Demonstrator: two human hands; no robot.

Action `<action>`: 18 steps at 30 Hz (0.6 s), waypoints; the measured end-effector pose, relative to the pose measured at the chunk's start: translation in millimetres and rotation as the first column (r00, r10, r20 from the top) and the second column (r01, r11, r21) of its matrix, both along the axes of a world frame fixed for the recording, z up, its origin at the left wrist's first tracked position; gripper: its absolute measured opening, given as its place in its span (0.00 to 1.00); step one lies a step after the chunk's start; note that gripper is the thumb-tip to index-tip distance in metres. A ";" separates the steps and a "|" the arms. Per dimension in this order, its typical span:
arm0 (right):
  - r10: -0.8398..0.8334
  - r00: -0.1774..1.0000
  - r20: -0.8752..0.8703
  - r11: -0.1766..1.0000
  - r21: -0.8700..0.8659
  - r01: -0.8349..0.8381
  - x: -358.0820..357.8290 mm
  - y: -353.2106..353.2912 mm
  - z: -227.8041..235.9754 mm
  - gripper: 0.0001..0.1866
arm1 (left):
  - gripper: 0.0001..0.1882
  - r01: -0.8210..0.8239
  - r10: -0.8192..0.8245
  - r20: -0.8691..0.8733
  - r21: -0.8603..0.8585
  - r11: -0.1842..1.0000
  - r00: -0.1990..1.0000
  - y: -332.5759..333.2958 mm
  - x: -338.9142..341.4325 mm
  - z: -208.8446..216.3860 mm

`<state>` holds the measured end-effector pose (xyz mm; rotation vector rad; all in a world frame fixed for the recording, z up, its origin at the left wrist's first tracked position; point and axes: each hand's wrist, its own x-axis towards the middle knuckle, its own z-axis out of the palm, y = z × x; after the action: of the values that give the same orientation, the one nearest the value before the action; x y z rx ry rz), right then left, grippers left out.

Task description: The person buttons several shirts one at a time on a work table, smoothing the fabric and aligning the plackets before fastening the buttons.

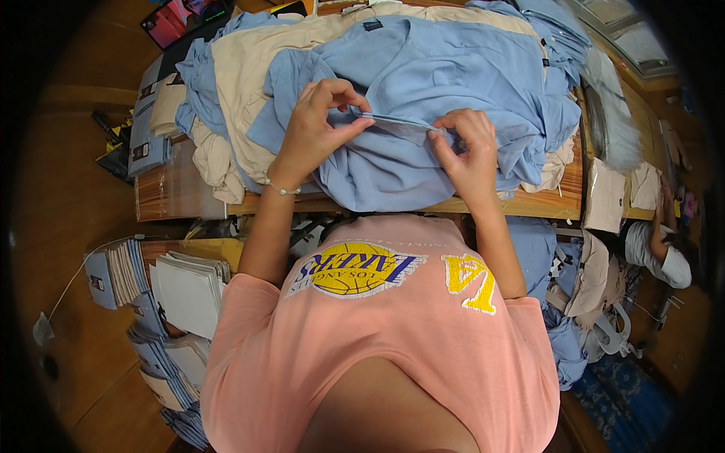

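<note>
A light blue shirt (453, 68) lies loosely spread in front of me, its neckline with a dark label toward the far side. Between my hands a thin light blue edge (400, 120) is stretched; a pale, sheer-looking strip shows just below it, and I cannot tell whether that is plastic or cloth. My left hand (321, 124) is closed, thumb and forefinger pinching this edge at its left end. At its right end my right hand (468, 143) pinches too, thumb against curled fingers.
Beige garments (242, 98) lie under the blue shirt on the wooden table (174, 192). Folded blue packs (147, 151) sit at the left, clear plastic bags (612, 113) at the right. Below left stand stacks of folded clothes and white sheets (189, 291). Another person (657, 249) is at far right.
</note>
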<state>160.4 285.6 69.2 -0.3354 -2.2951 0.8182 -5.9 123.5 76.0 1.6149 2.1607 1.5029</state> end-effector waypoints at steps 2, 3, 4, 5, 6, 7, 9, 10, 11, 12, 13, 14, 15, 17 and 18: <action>-0.001 1.000 -0.003 1.000 -0.001 0.001 0.2 0.3 -0.5 0.05 | 0.21 0.007 -0.008 -0.018 -0.011 1.000 1.000 0.3 -0.9 0.6; -0.002 1.000 -0.007 1.000 0.006 0.002 0.2 0.5 -0.4 0.05 | 0.21 0.008 -0.008 -0.031 -0.008 1.000 0.999 0.1 -1.2 0.5; -0.003 1.000 -0.012 1.000 0.012 0.004 0.2 0.6 -0.3 0.05 | 0.21 0.008 -0.008 -0.045 -0.005 1.000 0.999 -0.2 -1.6 0.4; -0.004 1.000 -0.016 1.000 0.018 0.005 0.2 0.7 -0.2 0.05 | 0.21 0.008 -0.008 -0.058 -0.002 1.000 0.998 -0.5 -2.1 0.4; -0.008 1.000 -0.028 0.999 0.031 0.009 0.0 0.5 0.3 0.05 | 0.21 0.011 -0.009 -0.094 0.018 1.000 0.996 -0.9 -2.5 0.4; -0.011 0.999 -0.040 0.999 0.044 0.013 -0.4 0.0 1.1 0.05 | 0.21 0.014 -0.009 -0.130 0.039 0.999 0.991 -1.1 -3.1 0.7; -0.012 0.998 -0.062 0.998 0.063 0.016 -0.5 -0.6 1.9 0.05 | 0.22 0.032 -0.016 -0.188 0.086 0.996 0.982 -0.9 -4.6 1.1; -0.011 0.997 -0.072 0.998 0.069 0.016 -0.3 -0.9 2.1 0.05 | 0.22 0.046 -0.022 -0.209 0.112 0.993 0.978 -0.5 -5.8 1.3; -0.009 0.997 -0.082 0.997 0.074 0.015 -0.2 -1.2 2.4 0.05 | 0.22 0.060 -0.027 -0.231 0.138 0.989 0.973 -0.3 -6.3 1.8; -0.007 0.996 -0.090 0.997 0.079 0.014 0.1 -1.4 2.8 0.05 | 0.22 0.066 -0.030 -0.237 0.145 0.987 0.971 -0.1 -6.1 2.9; -0.005 0.995 -0.099 0.996 0.084 0.014 0.4 -1.6 3.5 0.06 | 0.22 0.072 -0.033 -0.243 0.152 0.986 0.969 0.0 -5.5 4.7; -0.003 0.994 -0.107 0.996 0.089 0.013 0.8 -2.0 4.3 0.06 | 0.22 0.077 -0.036 -0.249 0.159 0.984 0.968 -0.1 -4.8 7.1; -0.002 0.994 -0.113 0.996 0.094 0.012 1.9 -2.2 5.5 0.06 | 0.22 0.091 -0.045 -0.283 0.152 0.984 0.958 0.2 -4.4 10.9; 0.002 0.992 -0.125 0.994 0.104 0.011 4.9 -3.1 9.3 0.06 | 0.22 0.118 -0.064 -0.348 0.136 0.984 0.935 -0.4 -3.0 21.6; 0.010 0.991 -0.137 0.995 0.104 0.005 6.3 -3.2 10.9 0.06 | 0.22 0.128 -0.074 -0.353 0.133 0.983 0.933 -0.9 -1.6 26.1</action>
<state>166.7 282.4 80.1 -0.2227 -2.1999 0.6978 -7.5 122.6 102.1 2.1547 2.1202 1.4811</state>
